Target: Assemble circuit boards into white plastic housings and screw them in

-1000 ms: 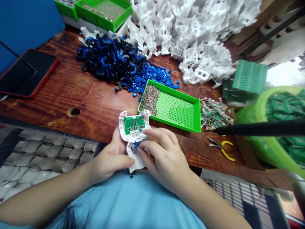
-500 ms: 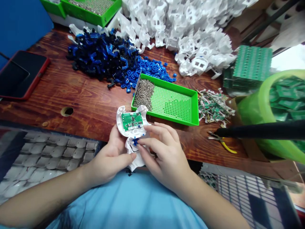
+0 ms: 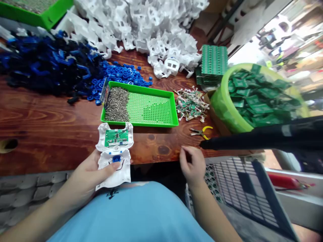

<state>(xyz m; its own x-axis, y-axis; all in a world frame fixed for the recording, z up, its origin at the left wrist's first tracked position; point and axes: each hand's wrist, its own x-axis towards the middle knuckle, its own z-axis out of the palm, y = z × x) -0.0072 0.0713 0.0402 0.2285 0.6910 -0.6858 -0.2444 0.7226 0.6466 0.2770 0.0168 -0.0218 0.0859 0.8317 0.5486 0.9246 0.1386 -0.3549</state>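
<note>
My left hand (image 3: pixel 94 171) grips a white plastic housing (image 3: pixel 114 176), its thumb pressed on the lower part beside a round blue button piece (image 3: pixel 116 158). The housing's upper part carries a green circuit board (image 3: pixel 116 137) with a white connector strip along its lower edge. Apart from the housing, my right hand (image 3: pixel 193 165) is at the table's front edge with its fingers curled in. Whatever those fingers may hold is hidden. Just above it lie pliers with yellow handles (image 3: pixel 202 132), and the tip of a black rod-like object (image 3: pixel 232 139) is close by.
A green tray (image 3: pixel 151 107) of small metal screws (image 3: pixel 117 104) stands behind the housing. Around it are blue buttons (image 3: pixel 123 74), dark blue and black parts (image 3: pixel 50 64), white shells (image 3: pixel 151 30), small wired boards (image 3: pixel 191 102), stacked green panels (image 3: pixel 214 60) and a board-filled yellow-green bucket (image 3: pixel 224 97).
My right hand has left the blue piece in the housing and moved right to the table edge. My left hand still holds the housing. The view has turned to the right.
</note>
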